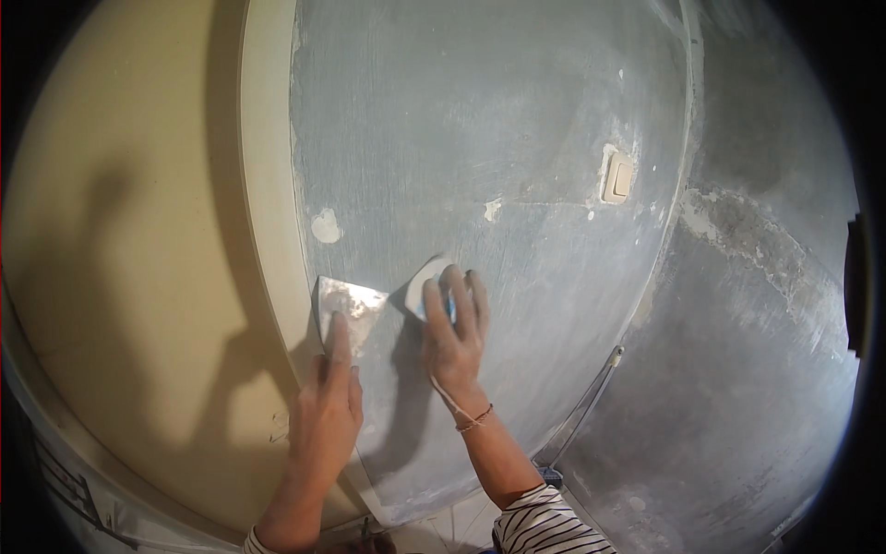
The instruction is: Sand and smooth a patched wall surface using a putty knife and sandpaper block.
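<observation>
My left hand (325, 406) is closed around a putty knife whose handle is hidden in the palm. Its wide metal blade (343, 297), smeared with pale filler, lies close to the grey wall beside the door frame, and my index finger stretches onto it. To the right, my right hand (457, 332) grips a whitish, angular flat piece (421, 288) with some blue showing between the fingers; its exact kind is unclear. Just above the blade, a white filler patch (326, 226) marks the grey wall (425, 138).
A cream door (138, 166) and its frame (269, 148) stand at the left. The wall carries a light switch (618, 177) and another filler patch (492, 210). A long-handled tool (591, 397) leans in the corner, near a rough patched strip (748, 231) on the right wall.
</observation>
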`<control>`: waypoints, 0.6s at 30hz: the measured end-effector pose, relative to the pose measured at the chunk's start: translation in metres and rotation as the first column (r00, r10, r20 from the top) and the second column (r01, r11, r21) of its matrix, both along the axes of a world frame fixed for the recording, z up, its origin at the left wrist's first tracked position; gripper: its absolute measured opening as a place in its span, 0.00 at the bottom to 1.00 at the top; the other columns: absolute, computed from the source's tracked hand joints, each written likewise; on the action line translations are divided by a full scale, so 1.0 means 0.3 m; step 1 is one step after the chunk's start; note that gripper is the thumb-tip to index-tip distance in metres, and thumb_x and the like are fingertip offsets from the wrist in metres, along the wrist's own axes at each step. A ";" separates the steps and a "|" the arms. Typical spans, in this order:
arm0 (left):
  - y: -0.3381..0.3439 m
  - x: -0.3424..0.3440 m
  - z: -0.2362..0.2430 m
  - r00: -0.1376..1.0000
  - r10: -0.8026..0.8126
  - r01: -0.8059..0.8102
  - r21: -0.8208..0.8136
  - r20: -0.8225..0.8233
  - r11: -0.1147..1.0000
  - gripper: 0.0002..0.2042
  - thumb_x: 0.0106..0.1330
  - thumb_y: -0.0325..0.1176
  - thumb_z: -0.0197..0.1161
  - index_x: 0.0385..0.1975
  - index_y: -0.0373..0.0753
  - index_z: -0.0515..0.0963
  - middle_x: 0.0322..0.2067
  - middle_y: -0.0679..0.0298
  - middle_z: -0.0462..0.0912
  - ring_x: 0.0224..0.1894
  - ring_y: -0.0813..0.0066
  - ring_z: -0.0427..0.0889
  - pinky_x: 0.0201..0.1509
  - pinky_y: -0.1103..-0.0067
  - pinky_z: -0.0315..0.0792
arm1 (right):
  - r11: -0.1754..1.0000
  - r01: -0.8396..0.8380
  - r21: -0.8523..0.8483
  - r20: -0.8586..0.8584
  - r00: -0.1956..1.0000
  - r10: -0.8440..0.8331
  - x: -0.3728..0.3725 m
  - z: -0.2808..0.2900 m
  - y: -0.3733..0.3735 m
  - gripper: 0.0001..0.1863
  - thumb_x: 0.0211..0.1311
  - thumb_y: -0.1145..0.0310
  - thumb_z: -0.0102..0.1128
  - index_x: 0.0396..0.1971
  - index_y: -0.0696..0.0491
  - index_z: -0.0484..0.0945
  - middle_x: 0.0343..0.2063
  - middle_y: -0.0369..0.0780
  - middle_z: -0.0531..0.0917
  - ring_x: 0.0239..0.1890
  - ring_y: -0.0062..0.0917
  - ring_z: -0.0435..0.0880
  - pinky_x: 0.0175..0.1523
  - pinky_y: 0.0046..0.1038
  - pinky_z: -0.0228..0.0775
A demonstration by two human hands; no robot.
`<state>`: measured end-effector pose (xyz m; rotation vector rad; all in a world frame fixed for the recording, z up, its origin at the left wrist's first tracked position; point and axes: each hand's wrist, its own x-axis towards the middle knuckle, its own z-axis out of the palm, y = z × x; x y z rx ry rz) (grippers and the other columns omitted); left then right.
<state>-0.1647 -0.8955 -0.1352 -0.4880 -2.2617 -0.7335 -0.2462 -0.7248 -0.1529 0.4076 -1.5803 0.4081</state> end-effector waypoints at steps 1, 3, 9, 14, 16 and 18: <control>0.002 -0.001 -0.006 1.000 -0.004 0.004 -0.001 -0.004 1.000 0.32 0.58 0.21 0.54 0.64 0.38 0.52 0.39 0.45 0.75 0.32 0.45 0.77 0.33 0.63 0.72 | 1.000 -0.011 0.005 0.062 0.998 0.011 0.006 -0.020 -0.005 0.21 0.55 0.73 0.54 0.52 0.50 0.72 0.57 0.47 0.67 0.59 0.50 0.63 0.58 0.50 0.56; -0.011 0.003 -0.033 0.991 0.125 -0.118 -0.134 0.045 0.984 0.35 0.56 0.22 0.53 0.65 0.41 0.47 0.32 0.45 0.74 0.26 0.47 0.77 0.24 0.61 0.70 | 1.000 0.002 0.022 0.124 0.992 -0.005 0.013 -0.088 -0.014 0.21 0.58 0.68 0.54 0.53 0.51 0.70 0.59 0.48 0.65 0.59 0.51 0.62 0.59 0.51 0.54; 0.032 -0.018 -0.007 0.981 0.180 -0.162 -0.208 0.068 0.965 0.36 0.55 0.22 0.53 0.65 0.37 0.45 0.32 0.42 0.76 0.22 0.47 0.77 0.23 0.61 0.72 | 0.998 -0.053 0.046 0.222 0.974 0.042 0.039 -0.091 -0.052 0.26 0.63 0.57 0.47 0.57 0.55 0.64 0.60 0.52 0.61 0.61 0.55 0.58 0.61 0.53 0.48; 0.074 -0.051 0.077 0.980 0.196 -0.188 -0.155 0.033 0.970 0.37 0.56 0.21 0.52 0.66 0.41 0.42 0.34 0.45 0.77 0.27 0.44 0.77 0.29 0.60 0.71 | 0.992 0.014 0.125 0.122 0.992 -0.029 -0.029 0.076 -0.004 0.27 0.61 0.60 0.49 0.58 0.56 0.62 0.61 0.47 0.62 0.61 0.55 0.58 0.61 0.54 0.48; 0.062 -0.045 0.011 0.965 0.253 -0.238 -0.171 0.069 0.956 0.36 0.56 0.21 0.53 0.66 0.43 0.46 0.33 0.48 0.77 0.25 0.46 0.76 0.29 0.60 0.70 | 0.994 -0.023 0.104 0.120 0.993 0.010 -0.041 0.008 0.010 0.25 0.59 0.62 0.51 0.57 0.54 0.65 0.60 0.44 0.64 0.61 0.53 0.59 0.61 0.55 0.49; 0.033 -0.033 -0.007 0.965 0.261 -0.248 -0.202 0.035 0.947 0.35 0.56 0.22 0.52 0.66 0.46 0.48 0.32 0.48 0.77 0.24 0.47 0.77 0.27 0.59 0.71 | 0.996 0.000 0.089 0.163 0.986 -0.014 -0.028 -0.089 0.035 0.23 0.59 0.65 0.50 0.55 0.52 0.69 0.59 0.43 0.66 0.61 0.52 0.59 0.60 0.55 0.49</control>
